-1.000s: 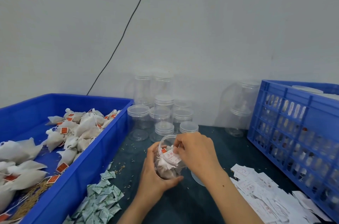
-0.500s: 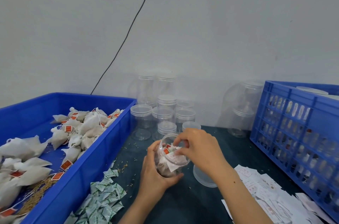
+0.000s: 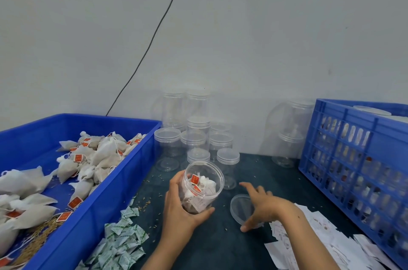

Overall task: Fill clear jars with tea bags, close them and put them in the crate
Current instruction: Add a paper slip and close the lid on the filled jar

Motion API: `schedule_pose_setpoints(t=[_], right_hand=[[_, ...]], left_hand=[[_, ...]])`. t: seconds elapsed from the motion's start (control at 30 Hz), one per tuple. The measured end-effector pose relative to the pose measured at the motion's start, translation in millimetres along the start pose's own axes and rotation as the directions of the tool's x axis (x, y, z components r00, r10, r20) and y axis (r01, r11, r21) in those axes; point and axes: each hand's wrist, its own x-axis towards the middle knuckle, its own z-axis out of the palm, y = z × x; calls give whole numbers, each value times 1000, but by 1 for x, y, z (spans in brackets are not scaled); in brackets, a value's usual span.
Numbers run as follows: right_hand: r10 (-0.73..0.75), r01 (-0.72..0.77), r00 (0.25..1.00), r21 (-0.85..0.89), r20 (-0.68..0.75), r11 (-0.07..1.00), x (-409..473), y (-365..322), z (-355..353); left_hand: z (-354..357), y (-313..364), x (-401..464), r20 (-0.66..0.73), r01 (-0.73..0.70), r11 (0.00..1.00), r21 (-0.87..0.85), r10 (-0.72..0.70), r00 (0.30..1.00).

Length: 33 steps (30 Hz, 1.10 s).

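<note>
My left hand (image 3: 179, 210) grips a clear jar (image 3: 202, 185) tilted toward me, mouth open, with several tea bags and a paper slip inside. My right hand (image 3: 262, 206) reaches over a clear lid (image 3: 240, 208) lying on the dark table, fingers spread around its edge, thumb near its front. A blue bin (image 3: 123, 172) on the left holds loose white tea bags (image 3: 99, 154) with orange tags. The blue slotted crate (image 3: 357, 159) on the right holds closed jars.
Several empty lidded clear jars (image 3: 198, 135) stand at the back against the wall, with two more (image 3: 287, 143) beside the crate. Green-white sachets (image 3: 123, 245) lie by the bin. White paper slips (image 3: 313, 241) are scattered at the right front.
My right hand has left the jar's mouth and moved right and down to the lid on the table. The jar stays in my left hand.
</note>
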Motion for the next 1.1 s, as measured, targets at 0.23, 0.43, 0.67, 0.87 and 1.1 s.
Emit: schedule_pose_setpoints(t=[0.23,0.43,0.67,0.87,1.1], right_hand=[[-76,89,989,106,-126,990,-6,-2,-7],[-278,287,922,-4,-269,958,-36,-21,-31],[-465,544,779,85,-420,835,-52,-37,-39],[-512,693,689,260,-512,673,-34,-52,-22],[-514,694,682,238,-520,679,-20,-70,0]], left_hand=[[0,-2,0,-14,-2,1000,-2,2,1000],[2,-5,-1,-15,-45,998,48,46,999],[2,-1,0,-22,-53,998,41,54,998],[1,1,2,1,-57,996,71,57,998],[2,-2,4,26,-85,993,87,83,996]])
